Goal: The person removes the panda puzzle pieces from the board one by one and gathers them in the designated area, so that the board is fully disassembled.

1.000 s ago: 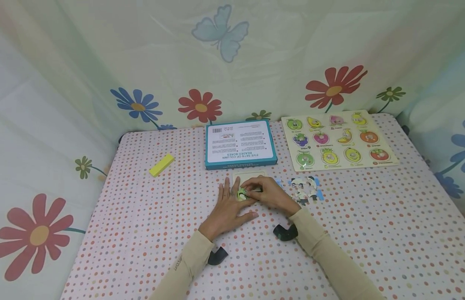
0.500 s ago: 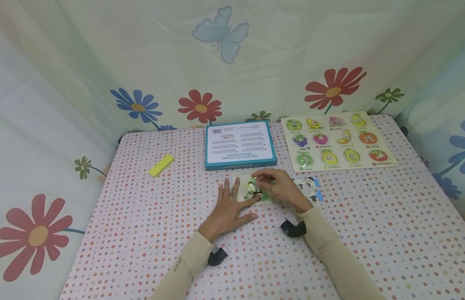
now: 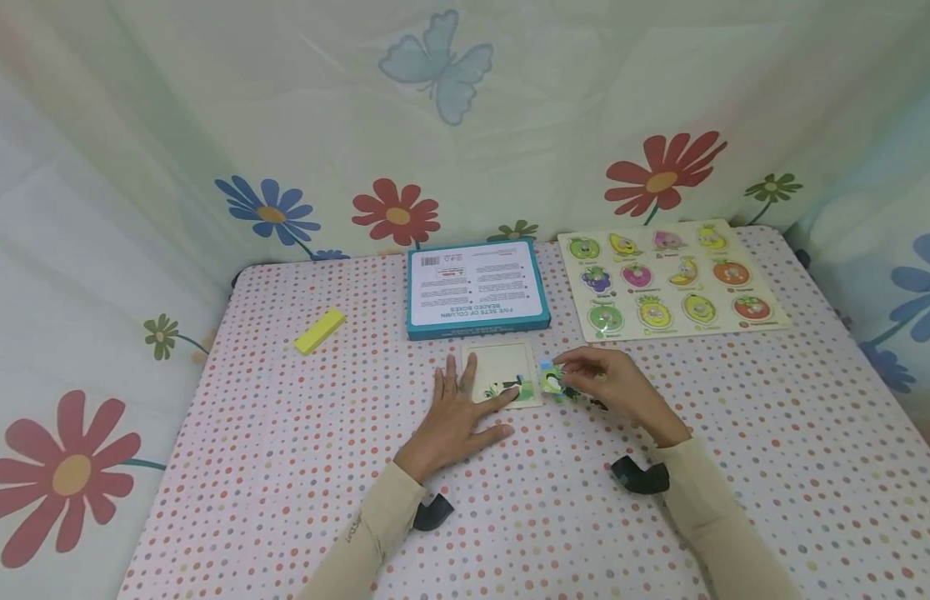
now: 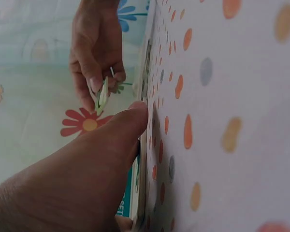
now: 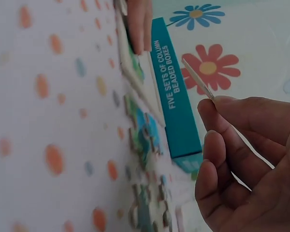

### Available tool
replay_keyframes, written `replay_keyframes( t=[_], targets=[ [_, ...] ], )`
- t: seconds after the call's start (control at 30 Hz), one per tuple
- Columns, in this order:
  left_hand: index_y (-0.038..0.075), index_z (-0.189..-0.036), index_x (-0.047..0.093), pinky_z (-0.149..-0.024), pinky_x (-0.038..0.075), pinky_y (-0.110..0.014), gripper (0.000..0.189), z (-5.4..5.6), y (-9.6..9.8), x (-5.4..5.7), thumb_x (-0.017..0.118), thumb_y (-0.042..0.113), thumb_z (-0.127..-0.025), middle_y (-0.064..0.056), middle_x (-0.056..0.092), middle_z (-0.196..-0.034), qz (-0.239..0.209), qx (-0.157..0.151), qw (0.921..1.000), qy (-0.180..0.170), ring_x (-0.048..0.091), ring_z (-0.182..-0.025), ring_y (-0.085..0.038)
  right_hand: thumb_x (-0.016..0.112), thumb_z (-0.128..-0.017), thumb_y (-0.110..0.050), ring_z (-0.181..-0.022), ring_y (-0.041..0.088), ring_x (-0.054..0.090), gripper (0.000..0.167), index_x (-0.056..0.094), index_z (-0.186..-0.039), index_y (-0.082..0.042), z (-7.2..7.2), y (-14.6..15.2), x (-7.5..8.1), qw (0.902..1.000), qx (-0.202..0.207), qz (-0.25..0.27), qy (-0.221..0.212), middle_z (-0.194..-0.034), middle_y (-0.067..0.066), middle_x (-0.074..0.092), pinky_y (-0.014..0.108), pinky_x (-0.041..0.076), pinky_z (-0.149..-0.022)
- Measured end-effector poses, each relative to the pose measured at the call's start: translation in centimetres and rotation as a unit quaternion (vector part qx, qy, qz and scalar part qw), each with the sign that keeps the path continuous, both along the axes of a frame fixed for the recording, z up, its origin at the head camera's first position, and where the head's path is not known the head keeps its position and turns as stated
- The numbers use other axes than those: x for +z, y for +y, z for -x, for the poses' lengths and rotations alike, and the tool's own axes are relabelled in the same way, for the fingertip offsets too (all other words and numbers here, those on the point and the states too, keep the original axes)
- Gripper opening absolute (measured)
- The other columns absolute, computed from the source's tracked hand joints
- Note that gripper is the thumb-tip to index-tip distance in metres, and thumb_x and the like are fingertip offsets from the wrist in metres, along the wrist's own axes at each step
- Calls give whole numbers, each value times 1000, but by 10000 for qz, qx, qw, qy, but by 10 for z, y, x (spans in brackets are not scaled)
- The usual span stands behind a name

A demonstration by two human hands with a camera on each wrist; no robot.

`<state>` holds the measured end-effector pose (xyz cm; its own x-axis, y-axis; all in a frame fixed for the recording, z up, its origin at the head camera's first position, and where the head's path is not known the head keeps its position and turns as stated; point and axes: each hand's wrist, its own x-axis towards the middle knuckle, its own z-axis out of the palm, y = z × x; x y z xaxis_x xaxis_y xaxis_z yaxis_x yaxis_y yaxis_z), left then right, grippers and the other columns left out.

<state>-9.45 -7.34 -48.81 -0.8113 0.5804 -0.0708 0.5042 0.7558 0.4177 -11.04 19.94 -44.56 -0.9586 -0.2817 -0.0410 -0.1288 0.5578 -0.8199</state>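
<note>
My left hand [image 3: 453, 421] lies with spread fingers on a small square puzzle tray [image 3: 489, 365], its index finger on the jigsaw pieces [image 3: 504, 388] along the tray's near side. To the right of the tray, my right hand [image 3: 622, 387] pinches a thin jigsaw piece [image 5: 199, 79] between thumb and index finger. That piece is seen edge-on in the right wrist view, raised off the table; the left wrist view shows it whitish green. Below this hand, loose jigsaw pieces [image 5: 144, 130] lie beside the tray, partly hidden in the head view.
Behind the tray lies a teal and white box [image 3: 477, 289]. A fruit puzzle board [image 3: 671, 282] lies at the back right. On the left is a yellow block [image 3: 320, 331]. A dotted cloth [image 3: 285, 467] covers the table, and a flowered curtain [image 3: 300, 100] hangs behind.
My right hand has lifted a jigsaw piece out of the tray and carried it right, over the loose pieces. More of the tray's bare base shows. The left hand has stayed in place.
</note>
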Motion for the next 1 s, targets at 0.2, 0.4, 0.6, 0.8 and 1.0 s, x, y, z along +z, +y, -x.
replay_keyframes(
  t=[0.2, 0.4, 0.6, 0.8, 1.0],
  targets=[
    [42, -146, 36, -111, -4, -64, 56, 0, -1, 1, 44, 61, -94, -27, -5, -157, -103, -2, 9999, 29, -15, -139, -51, 66, -91, -12, -85, 14, 62, 24, 68, -114, -5, -16, 12, -7, 9999, 26, -108, 9, -97, 6, 69, 25, 51, -72],
    [43, -146, 35, -112, -5, -62, 56, -1, -1, 0, 44, 61, -94, -25, -7, -157, -101, 34, 9999, -26, -17, -140, -49, 69, -89, -13, -74, 8, 57, 23, 69, -112, -6, -26, 19, -12, 9998, -56, -192, -93, -92, 3, 68, 22, 47, -61],
    [44, -146, 34, -112, -5, -62, 55, -1, -1, -1, 45, 60, -94, -24, -6, -157, -144, 24, 9999, 8, -16, -140, -49, 69, -88, -9, -72, 9, 54, 22, 69, -110, -7, -34, 20, -16, 9993, -35, -307, -221, -89, 0, 66, 22, 45, -60],
    [43, -146, 36, -112, -3, -63, 55, -1, -1, 0, 46, 58, -94, -25, -5, -157, -180, 15, 9998, 51, -15, -140, -50, 69, -88, -8, -68, 8, 52, 22, 70, -109, -8, -40, 18, -18, 9985, 216, -445, -235, -84, -3, 64, 23, 45, -59],
    [42, -146, 36, -112, -3, -63, 55, -1, -1, 0, 46, 58, -94, -25, -5, -157, -170, 24, 9998, 25, -15, -140, -50, 68, -88, -8, -66, 7, 51, 21, 71, -108, -11, -42, 16, -21, 9976, 430, -487, -217, -80, -6, 62, 23, 44, -57]
  ],
)
